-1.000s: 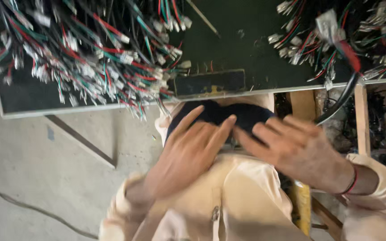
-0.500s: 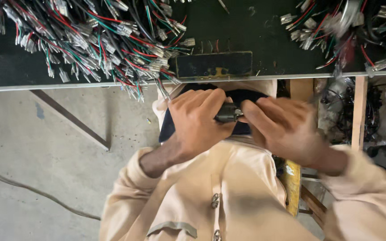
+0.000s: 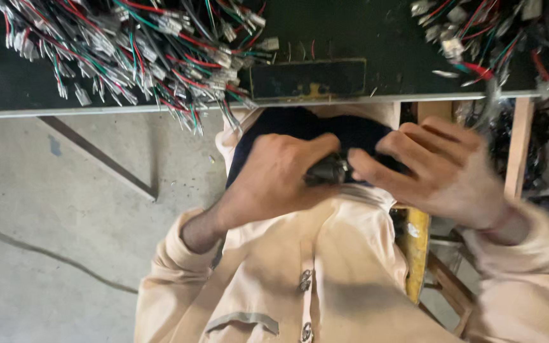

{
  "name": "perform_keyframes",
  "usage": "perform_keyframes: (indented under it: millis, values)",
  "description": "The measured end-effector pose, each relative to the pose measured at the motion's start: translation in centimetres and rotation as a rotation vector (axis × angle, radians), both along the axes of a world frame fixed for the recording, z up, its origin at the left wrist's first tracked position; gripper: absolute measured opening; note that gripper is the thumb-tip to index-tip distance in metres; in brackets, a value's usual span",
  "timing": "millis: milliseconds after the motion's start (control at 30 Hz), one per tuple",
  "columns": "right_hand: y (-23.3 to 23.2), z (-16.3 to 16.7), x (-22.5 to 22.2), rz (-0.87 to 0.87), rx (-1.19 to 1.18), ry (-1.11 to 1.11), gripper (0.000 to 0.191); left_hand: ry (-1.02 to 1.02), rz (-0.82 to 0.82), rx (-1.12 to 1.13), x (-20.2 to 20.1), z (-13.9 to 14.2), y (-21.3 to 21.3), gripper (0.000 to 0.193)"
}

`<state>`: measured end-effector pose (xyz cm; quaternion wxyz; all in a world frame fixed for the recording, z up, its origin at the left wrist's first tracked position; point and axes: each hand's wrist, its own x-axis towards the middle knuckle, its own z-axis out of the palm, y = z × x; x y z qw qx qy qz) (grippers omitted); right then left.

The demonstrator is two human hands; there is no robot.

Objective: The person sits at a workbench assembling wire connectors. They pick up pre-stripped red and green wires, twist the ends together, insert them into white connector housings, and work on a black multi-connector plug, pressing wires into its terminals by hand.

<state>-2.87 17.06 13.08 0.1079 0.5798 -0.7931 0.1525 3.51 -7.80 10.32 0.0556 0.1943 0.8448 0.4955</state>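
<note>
Both hands meet just below the edge of the desk (image 3: 160, 109), over the lap. The left hand (image 3: 274, 181) has its fingers closed around a small dark cylindrical part (image 3: 326, 170), and the right hand (image 3: 443, 168) pinches its other end with thumb and forefinger. Keeping it steady near the desk edge, clear of the wire bundle (image 3: 128, 44) overhanging it, looks wise; the blur hides finer detail.

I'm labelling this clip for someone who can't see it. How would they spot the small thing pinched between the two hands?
Start at the dark table edge, then drop to the lap in dark cloth. There the left hand and right hand meet on a small dark cylinder, the only glossy thing, apart from the wire bundles.
</note>
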Motion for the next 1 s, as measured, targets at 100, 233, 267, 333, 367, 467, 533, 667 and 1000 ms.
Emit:
perform_keyframes:
  millis: [100, 233, 267, 333, 367, 467, 533, 667, 1000]
  values:
    - [-0.4, 0.7, -2.1, 0.226, 0.055, -0.16, 0.029, -0.279, -0.271, 0.201, -0.4, 0.2, -0.1, 0.026]
    - [-0.9, -2.6, -3.1, 0.211, -0.214, -0.568, 0.019, -0.3, -0.204, 0.229, -0.6, 0.6, 0.2, 0.039]
    - [-0.7, -3.1, -2.8, 0.121, -0.181, -0.6, 0.016, -0.256, -0.136, 0.191, -0.6, 0.6, 0.2, 0.043]
    - [-0.6, -3.2, -1.5, 0.011, -0.101, -0.52, 0.013, 0.18, 0.144, -0.091, 0.0, 0.2, 1.0, 0.053]
    - [-0.5, -2.8, -0.9, -0.013, -0.054, -0.4, 0.013, 0.393, 0.272, -0.236, 0.3, -0.1, 1.2, 0.06]
    - [-0.2, -0.6, -0.5, 0.014, 0.001, -0.217, 0.015, 0.234, 0.24, -0.005, 1.3, -1.3, 2.3, 0.035]
    - [-0.1, -0.1, -1.1, 0.085, -0.047, -0.366, 0.014, 0.147, 0.251, 0.09, 1.9, -2.0, 3.0, 0.025]
    - [-1.5, -5.9, -1.7, 0.184, -0.322, -0.73, 0.023, -0.1, 0.333, 0.22, 2.2, -2.5, 3.8, 0.018]
    - [-2.1, -14.6, 5.0, 0.184, -0.901, -0.89, 0.042, 0.013, 0.232, 0.165, 3.7, -0.9, 3.5, 0.023]
